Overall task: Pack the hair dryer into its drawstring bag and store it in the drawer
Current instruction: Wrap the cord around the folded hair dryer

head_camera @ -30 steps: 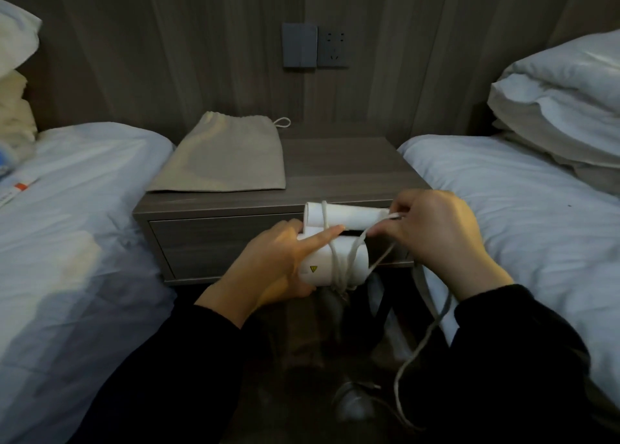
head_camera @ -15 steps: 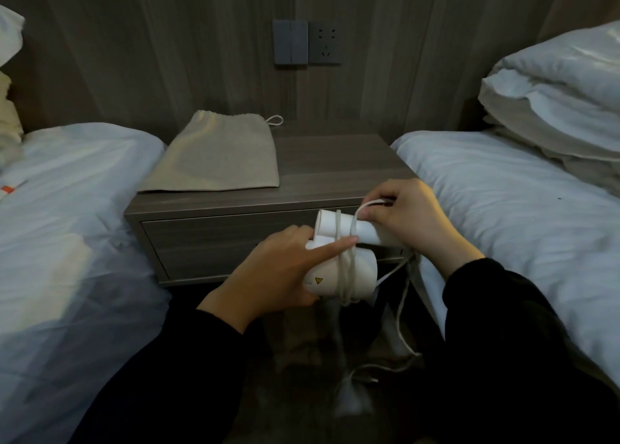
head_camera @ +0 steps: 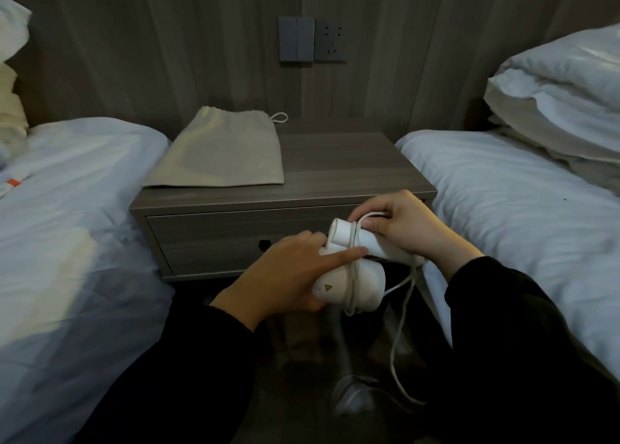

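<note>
White dryer (head_camera: 349,284), folded, held in the air low before the nightstand (head_camera: 335,175), at the height of the drawer (head_camera: 235,239). Barrel below, with a small yellow warning triangle on its side; handle (head_camera: 355,239) doubled back above it. Cord (head_camera: 354,266) looped a few times round barrel and handle together. Rest of the cord trailing from the dryer's right end down to the dark floor, curling there (plug not made out).

Left hand (head_camera: 285,282) closed about the barrel from the left, forefinger stretched flat across the loops, pressing them to the body. Right hand (head_camera: 402,229) closed on the handle's far end, thumb and fingertips pinching a stretch of cord against it. Both sleeves black.

Behind the hands, drawer shut, its dark knob (head_camera: 265,243) showing just left of the left hand's fingers. On the nightstand top, at the left half, the bag (head_camera: 218,155): beige cloth, lying flat and empty-looking, gathered mouth toward the wall, a loop of drawstring (head_camera: 280,117) poking out at its far right corner. Well apart from the dryer.

Either side, a bed with white sheets: left bed (head_camera: 67,209) and right bed (head_camera: 520,202), the nightstand between them. Folded white bedding (head_camera: 563,95) stacked at the head of the right bed. On the panelled wall above, a grey switch (head_camera: 296,39) and a socket (head_camera: 330,41) side by side.
</note>
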A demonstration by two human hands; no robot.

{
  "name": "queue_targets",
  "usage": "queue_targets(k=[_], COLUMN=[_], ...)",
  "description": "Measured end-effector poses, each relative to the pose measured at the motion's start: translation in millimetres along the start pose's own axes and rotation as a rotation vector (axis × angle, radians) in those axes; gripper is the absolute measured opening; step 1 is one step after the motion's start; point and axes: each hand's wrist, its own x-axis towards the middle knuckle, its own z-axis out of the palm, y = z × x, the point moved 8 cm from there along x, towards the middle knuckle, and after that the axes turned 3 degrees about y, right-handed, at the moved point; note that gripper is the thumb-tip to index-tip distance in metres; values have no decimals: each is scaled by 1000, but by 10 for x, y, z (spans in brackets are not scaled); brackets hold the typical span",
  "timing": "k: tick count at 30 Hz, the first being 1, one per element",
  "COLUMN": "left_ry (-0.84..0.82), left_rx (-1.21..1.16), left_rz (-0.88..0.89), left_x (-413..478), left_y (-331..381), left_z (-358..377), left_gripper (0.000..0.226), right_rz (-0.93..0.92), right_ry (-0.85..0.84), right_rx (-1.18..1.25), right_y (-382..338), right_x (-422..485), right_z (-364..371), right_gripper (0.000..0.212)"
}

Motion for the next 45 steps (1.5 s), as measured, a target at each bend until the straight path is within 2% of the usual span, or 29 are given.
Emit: queue_targets(k=[4,8,10,14,19,21,25,31,36,40,45], left_ry=[10,12,16,50,53,35,-26,-44,33,51,77], left_rx=[-12,-34,-50,-54,-101,-148,-233,-448,-640,-732,-848], left_rz=[0,-18,-38,-58,-58,-56,-82,-198,-247,-249,-316], left_x=[-3,-24,-43,-74,-73,-79,-97,-107,-120,-128,-135], left_y=[-24,-94,-149,-248,-256,-246,-257,-332,-423,-433,-458], left_z=[-11,-10,1,18,27,47,97,147,113,84,100], left_gripper=[85,84,83,83,84,85,89,94,95,94,94], right_rz=[18,70,120,163,134,152,248,364,394,419,467], right_ry=[83,178,240,216,188,183,308,175,237,295,309], right_rx=[11,11,-18,91,73,154,315,754,741,669,712], right_y=[66,171,273,430,513,590,843,1080,1139,1192,1280], right_x=[3,24,23,14,51,56,-5,10,-2,-25,-16], right_z=[-8,-47,-118,-248,-323,-340,-495,-244,-252,-253,-71], right_gripper=[24,13,14,17,22,22,27,26,12,21,22])
